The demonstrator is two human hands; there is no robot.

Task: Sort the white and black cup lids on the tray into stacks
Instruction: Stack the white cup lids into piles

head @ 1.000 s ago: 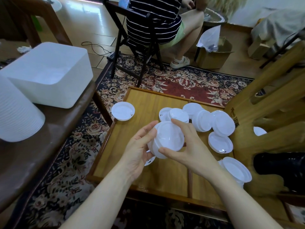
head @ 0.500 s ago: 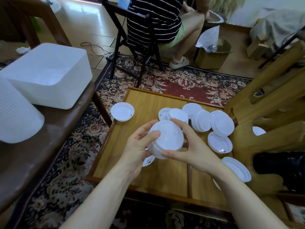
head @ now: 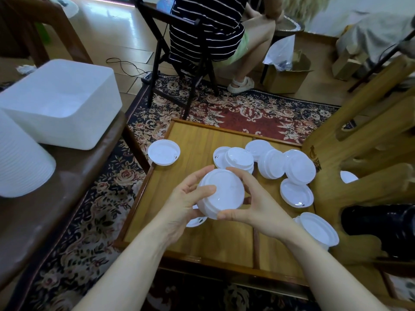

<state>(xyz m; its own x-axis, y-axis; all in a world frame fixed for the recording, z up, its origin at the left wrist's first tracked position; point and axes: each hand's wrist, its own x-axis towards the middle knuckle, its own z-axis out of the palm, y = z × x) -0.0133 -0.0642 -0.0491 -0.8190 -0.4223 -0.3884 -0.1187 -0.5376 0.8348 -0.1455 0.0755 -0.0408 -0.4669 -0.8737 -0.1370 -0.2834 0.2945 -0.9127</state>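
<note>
left hand [head: 182,203], right hand [head: 260,207] gripping lid stack [head: 221,193], tray [head: 197,140]

White square tub [head: 60,104] rests on brown side surface [head: 56,187]. Patterned rug [head: 247,113] underfoot. Seated person in striped top [head: 206,25] on black folding chair [head: 179,70]. Cardboard box [head: 287,75] beyond.

A small stack of white lids [head: 221,194] was held tilted above the wooden tray [head: 193,140]. More white lids [head: 278,163] lay jumbled and overlapping at the tray's far right, one lone lid [head: 164,151] sat on its left rim, another stack [head: 317,230] leaned near the right edge.
</note>
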